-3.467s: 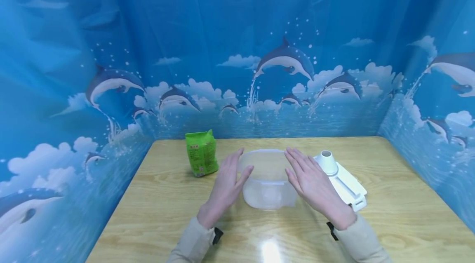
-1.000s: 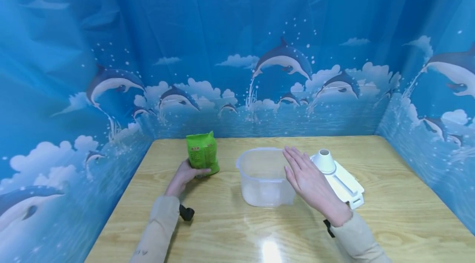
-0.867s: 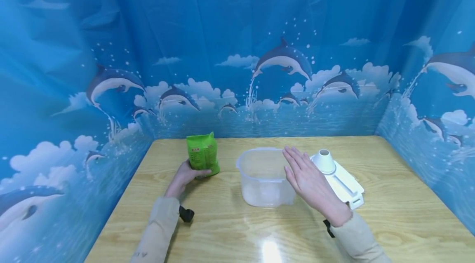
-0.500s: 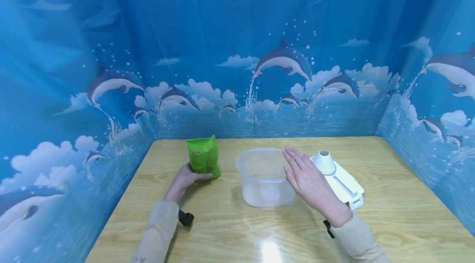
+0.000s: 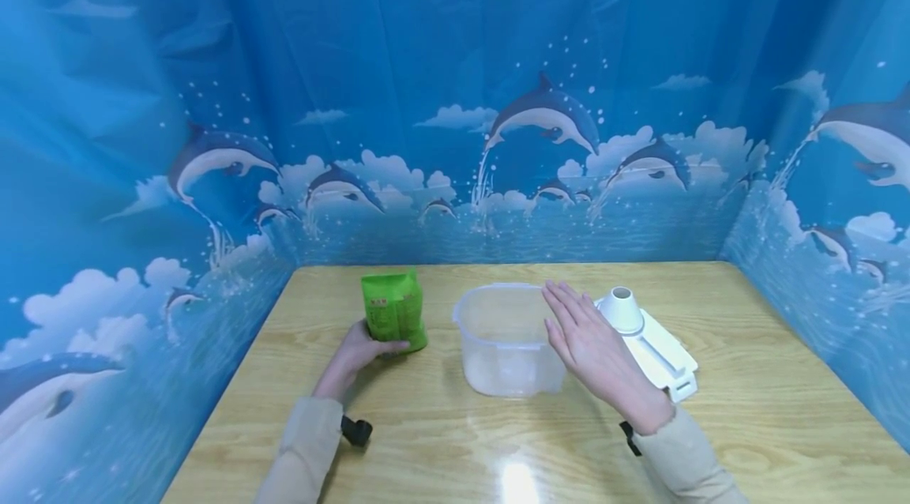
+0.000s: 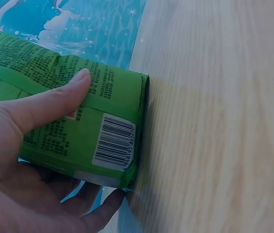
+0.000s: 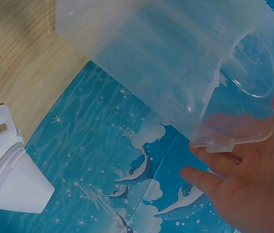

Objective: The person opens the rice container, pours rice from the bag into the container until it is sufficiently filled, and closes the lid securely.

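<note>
On the left of the table a green printed bag (image 5: 394, 306) stands roughly upright. My left hand (image 5: 355, 350) grips its lower part from the left, thumb across the near face. In the left wrist view the thumb lies over the bag (image 6: 59, 145) near a barcode, and the fingers curl under the far side. Whether its base touches the table is unclear. A clear plastic container (image 5: 512, 370) sits at the middle. Beside its right rim is my right hand (image 5: 597, 346), fingers straight and together. The right wrist view shows its fingertips at the container's rim (image 7: 219, 145).
A white flat plastic lid-like piece (image 5: 664, 358) with a hollow cone (image 5: 622, 310) lies right of the container, partly behind my right hand. A blue dolphin-print curtain (image 5: 455, 93) encloses the wooden table (image 5: 426, 449) at the back and sides.
My left hand has left the container's side and taken hold of the green bag. The bag has shifted slightly toward me and right. My right hand has stayed by the container.
</note>
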The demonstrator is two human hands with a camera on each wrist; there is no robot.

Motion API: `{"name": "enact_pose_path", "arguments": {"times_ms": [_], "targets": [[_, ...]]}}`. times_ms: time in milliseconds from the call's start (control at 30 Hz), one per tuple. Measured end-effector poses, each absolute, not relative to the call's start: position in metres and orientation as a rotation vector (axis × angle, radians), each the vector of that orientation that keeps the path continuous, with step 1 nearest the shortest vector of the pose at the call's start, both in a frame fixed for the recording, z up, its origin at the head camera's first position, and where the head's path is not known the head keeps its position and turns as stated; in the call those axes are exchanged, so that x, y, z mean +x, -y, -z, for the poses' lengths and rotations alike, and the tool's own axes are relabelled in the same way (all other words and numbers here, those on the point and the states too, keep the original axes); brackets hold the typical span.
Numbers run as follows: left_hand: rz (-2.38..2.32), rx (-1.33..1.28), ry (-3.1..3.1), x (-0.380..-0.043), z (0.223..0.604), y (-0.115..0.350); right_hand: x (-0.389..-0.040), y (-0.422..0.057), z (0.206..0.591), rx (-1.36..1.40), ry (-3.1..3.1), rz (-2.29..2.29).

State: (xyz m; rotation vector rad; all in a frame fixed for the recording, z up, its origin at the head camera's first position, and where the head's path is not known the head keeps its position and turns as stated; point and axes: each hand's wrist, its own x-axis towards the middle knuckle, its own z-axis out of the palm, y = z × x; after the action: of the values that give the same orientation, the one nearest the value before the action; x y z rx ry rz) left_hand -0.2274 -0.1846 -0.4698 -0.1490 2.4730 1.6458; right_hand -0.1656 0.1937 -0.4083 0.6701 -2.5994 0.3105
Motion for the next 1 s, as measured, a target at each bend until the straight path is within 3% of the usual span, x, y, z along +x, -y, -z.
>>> {"name": "enact_pose_path", "arguments": {"times_ms": [1000], "targets": [[-1.782, -0.219, -2.452, -0.195, 0.476, 0.163, -0.165, -0.194, 0.408, 0.667, 2.628, -0.329]]}}
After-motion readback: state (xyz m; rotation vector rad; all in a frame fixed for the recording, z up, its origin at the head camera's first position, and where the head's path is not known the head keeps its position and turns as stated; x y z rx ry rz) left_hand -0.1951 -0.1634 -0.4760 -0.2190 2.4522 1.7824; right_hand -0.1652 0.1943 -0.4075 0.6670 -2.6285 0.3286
